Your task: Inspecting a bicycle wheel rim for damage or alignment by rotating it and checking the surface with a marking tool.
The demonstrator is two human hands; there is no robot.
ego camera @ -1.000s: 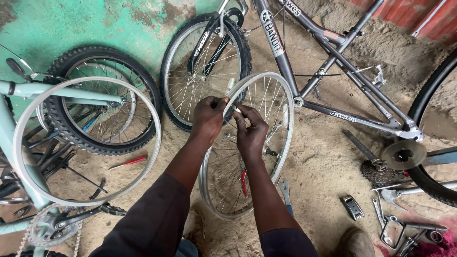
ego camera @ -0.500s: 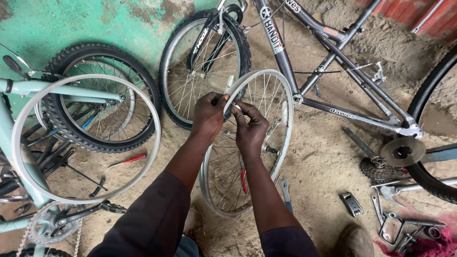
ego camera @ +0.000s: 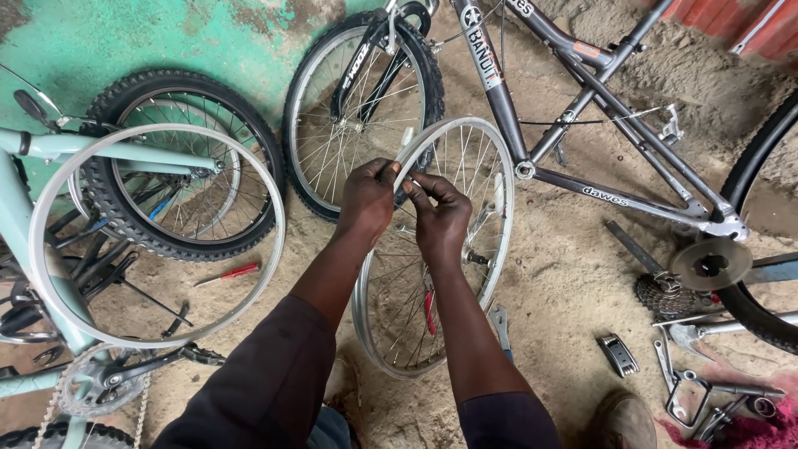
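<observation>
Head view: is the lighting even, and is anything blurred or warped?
Head view: soft, even daylight with no hard shadows or glare; both hands, left and right, and the bare wheel rim are sharp; the wide lens bows the bicycle frame near the edges.

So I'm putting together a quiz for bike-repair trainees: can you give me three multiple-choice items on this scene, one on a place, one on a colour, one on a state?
1. Where does the red-handled screwdriver lie?
A. on the sandy ground inside the loose bare rim
B. on the bicycle frame
C. in the right hand

2. What colour is the wall?
A. white
B. green
C. yellow

3. The spoked wheel under both hands is
A. fitted with a knobbly tyre
B. without a tyre
C. mounted in a fork

Answers:
1 A, it shows through the bare rim.
2 B, worn green paint.
3 B, the left hand and right hand pinch bare metal at its top.
</observation>
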